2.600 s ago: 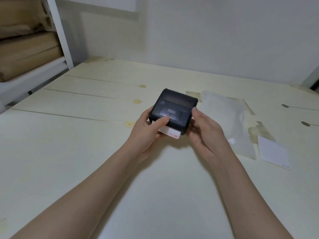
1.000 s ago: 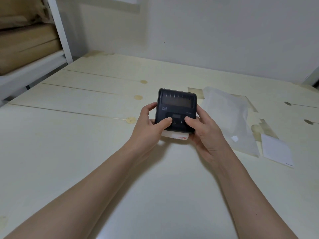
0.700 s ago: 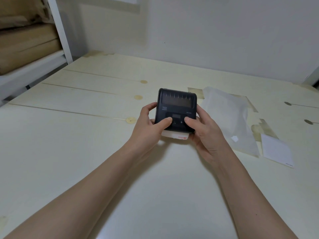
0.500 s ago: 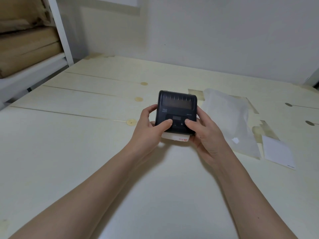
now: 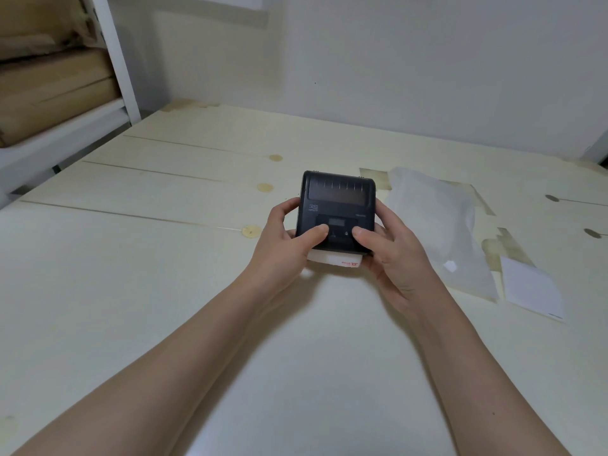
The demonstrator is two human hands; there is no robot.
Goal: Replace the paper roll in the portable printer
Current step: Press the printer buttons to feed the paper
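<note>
A small black portable printer [image 5: 337, 205] is held over the pale wooden table [image 5: 164, 274], its lid shut and top facing me. My left hand [image 5: 286, 245] grips its left side with the thumb on the front panel. My right hand [image 5: 391, 255] grips the right side, thumb also on the panel near the buttons. A strip of white paper with red print [image 5: 335, 258] sticks out from the printer's near edge, under both thumbs. The roll inside is hidden.
A translucent plastic bag [image 5: 441, 225] lies flat to the right of the printer. A white paper sheet [image 5: 529, 291] lies beyond it, near the right edge. A white shelf frame [image 5: 115, 57] with brown cardboard [image 5: 49, 83] stands at far left.
The printer was turned from a tilted pose to square and facing me, and my right thumb came onto its front panel. In the last second it has barely moved.
</note>
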